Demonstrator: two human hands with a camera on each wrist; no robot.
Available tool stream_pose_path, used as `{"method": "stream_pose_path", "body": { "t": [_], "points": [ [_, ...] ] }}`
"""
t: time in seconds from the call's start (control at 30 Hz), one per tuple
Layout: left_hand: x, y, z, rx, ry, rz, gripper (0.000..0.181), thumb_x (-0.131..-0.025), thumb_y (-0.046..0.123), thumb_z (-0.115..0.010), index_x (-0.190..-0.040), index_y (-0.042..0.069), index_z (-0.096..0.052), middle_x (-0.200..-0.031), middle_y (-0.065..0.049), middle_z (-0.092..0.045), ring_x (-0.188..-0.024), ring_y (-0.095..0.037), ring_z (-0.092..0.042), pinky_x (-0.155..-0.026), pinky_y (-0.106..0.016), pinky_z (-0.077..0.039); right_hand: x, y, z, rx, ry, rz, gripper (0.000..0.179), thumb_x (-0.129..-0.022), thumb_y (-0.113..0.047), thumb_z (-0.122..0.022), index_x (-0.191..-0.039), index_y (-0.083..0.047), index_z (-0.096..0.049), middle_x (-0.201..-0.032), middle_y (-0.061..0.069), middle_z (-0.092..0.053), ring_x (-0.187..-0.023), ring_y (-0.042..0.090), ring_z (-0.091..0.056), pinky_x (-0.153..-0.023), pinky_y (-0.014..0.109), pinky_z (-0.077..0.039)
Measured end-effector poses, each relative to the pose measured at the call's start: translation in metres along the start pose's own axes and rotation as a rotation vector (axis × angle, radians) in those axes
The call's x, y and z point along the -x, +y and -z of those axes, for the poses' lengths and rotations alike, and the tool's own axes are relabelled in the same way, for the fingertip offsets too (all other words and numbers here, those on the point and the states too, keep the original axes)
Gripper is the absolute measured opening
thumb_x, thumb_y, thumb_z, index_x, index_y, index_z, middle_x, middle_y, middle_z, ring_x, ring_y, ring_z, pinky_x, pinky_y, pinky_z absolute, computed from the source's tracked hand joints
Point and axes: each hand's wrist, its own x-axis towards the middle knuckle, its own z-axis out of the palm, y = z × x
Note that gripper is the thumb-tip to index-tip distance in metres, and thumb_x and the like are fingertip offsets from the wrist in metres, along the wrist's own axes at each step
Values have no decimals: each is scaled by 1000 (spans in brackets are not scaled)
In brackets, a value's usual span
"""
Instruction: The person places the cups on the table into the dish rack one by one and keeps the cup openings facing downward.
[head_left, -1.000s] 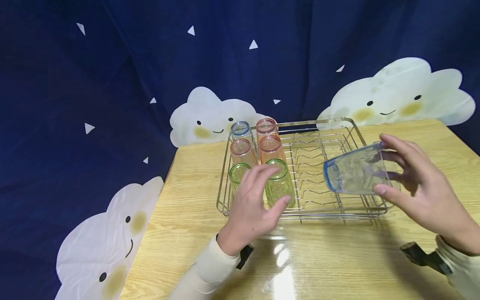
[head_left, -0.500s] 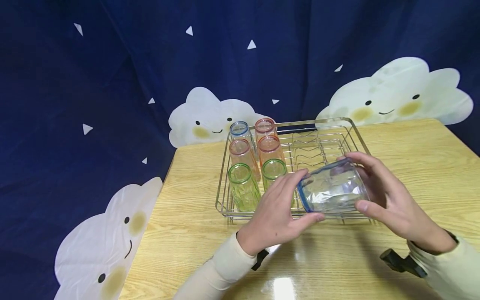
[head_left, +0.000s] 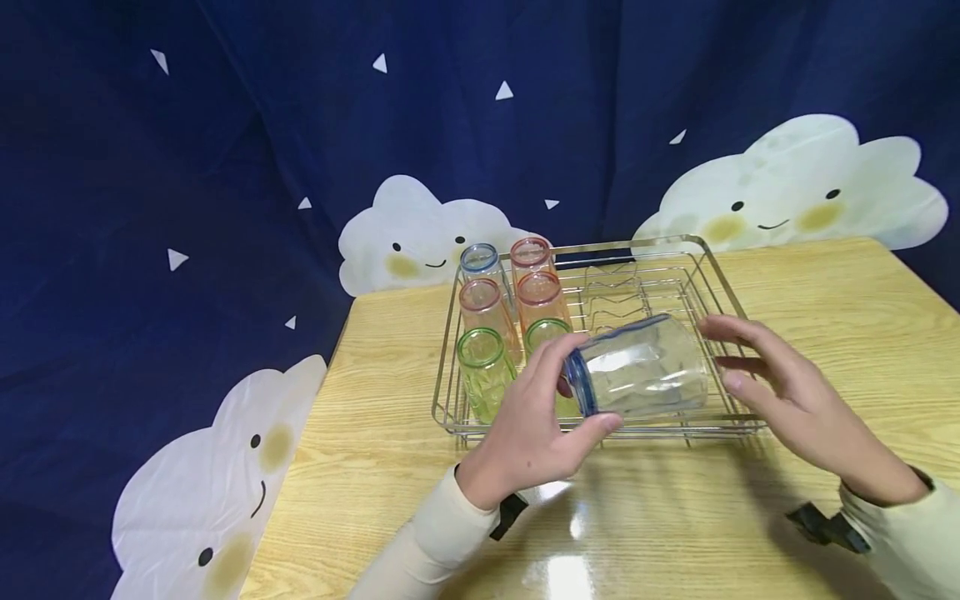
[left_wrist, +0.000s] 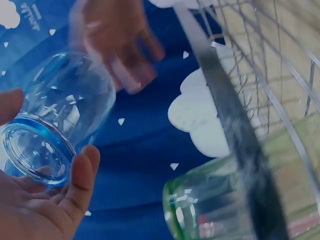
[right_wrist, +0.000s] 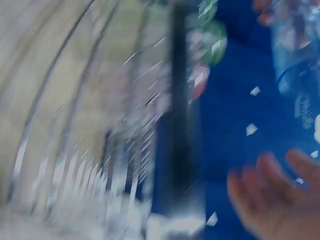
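Observation:
A clear drinking glass with a blue-tinted base point(head_left: 645, 367) lies tilted on its side in the air above the front of the wire rack. My left hand point(head_left: 536, 417) grips it round the blue base, thumb on the near side. In the left wrist view the glass's thick base point(left_wrist: 37, 150) sits between my thumb and fingers. Just off the glass's mouth, my right hand point(head_left: 787, 400) holds nothing, its fingers spread and loosely bent. A blurred right hand point(right_wrist: 280, 195) shows apart from the glass in the right wrist view.
The metal wire rack point(head_left: 720, 275) stands on a wooden table point(head_left: 360, 500). Upside-down glasses fill its left side: a blue one point(head_left: 480, 260), pinkish ones point(head_left: 540, 290) and green ones point(head_left: 483, 375). A dark blue curtain point(head_left: 225, 167) with clouds hangs behind.
The glass has moved left from my right hand into my left hand. My right hand has let go and drawn back to the right; my left hand has come rightward and closed round the base.

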Motion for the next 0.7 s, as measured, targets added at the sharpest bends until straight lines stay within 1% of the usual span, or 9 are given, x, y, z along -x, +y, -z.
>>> {"method": "stream_pose_path", "body": {
  "t": [0.03,0.1,0.17,0.23,0.27,0.33,0.43,0.53,0.7],
  "points": [
    [0,0,2,-1,20,2,74,-83,27,-78,-144,7,-39,-128,-7,-54,-90,-11,-53,-79,-15,-48,1,6,2,105,51,-33,55,-94,3,-57,-147,-3,-44,-146,4,-49,-129,-9,-42,-97,1,-35],
    [-2,-1,7,-25,58,-9,74,-83,26,-78,-143,6,-40,-129,-8,-55,-90,-12,-53,-78,-16,-48,2,19,4,286,126,-119,53,-92,-2,-64,-143,-4,-50,-143,11,-51,-128,-1,-44,-91,-3,-31],
    [-4,-1,12,-54,89,-29,75,-82,26,-79,-143,4,-40,-135,-10,-54,-97,-14,-55,-80,-19,-49,5,32,6,378,153,-201,53,-92,-7,-64,-142,1,-47,-140,27,-48,-130,19,-45,-100,14,-37],
    [-7,-1,15,-90,117,-53,76,-82,26,-79,-143,2,-41,-138,-12,-53,-107,-17,-57,-86,-23,-51,8,44,8,414,124,-293,57,-96,-12,-60,-145,7,-39,-140,39,-41,-129,44,-41,-108,38,-39],
    [-9,-1,17,-106,128,-62,77,-82,26,-79,-144,2,-41,-140,-12,-53,-113,-18,-57,-90,-25,-51,9,49,9,429,95,-337,60,-97,-14,-58,-146,10,-34,-139,43,-38,-125,55,-37,-106,52,-37],
    [-13,-1,20,-138,146,-66,78,-81,27,-80,-144,3,-41,-141,-11,-53,-121,-18,-55,-96,-28,-51,11,59,10,425,21,-419,66,-101,-18,-53,-149,15,-22,-141,50,-29,-126,65,-30,-97,75,-29],
    [-21,0,25,-183,158,-61,78,-81,28,-80,-144,4,-42,-140,-10,-53,-126,-19,-54,-105,-32,-48,11,67,12,364,-92,-540,72,-105,-26,-42,-153,14,-6,-145,50,-23,-127,68,-28,-95,77,-30],
    [-32,3,29,-242,145,-36,78,-82,29,-80,-145,5,-42,-140,-9,-53,-127,-18,-54,-106,-33,-47,11,69,13,284,-161,-614,70,-108,-29,-31,-154,9,4,-150,45,-23,-129,66,-31,-93,74,-35],
    [-54,9,31,-309,56,46,79,-85,32,-76,-149,8,-38,-145,-8,-51,-133,-20,-51,-112,-36,-43,11,69,11,252,-194,-617,62,-106,-16,-21,-155,7,8,-152,42,-25,-130,62,-37,-93,69,-39]
  ]
}}
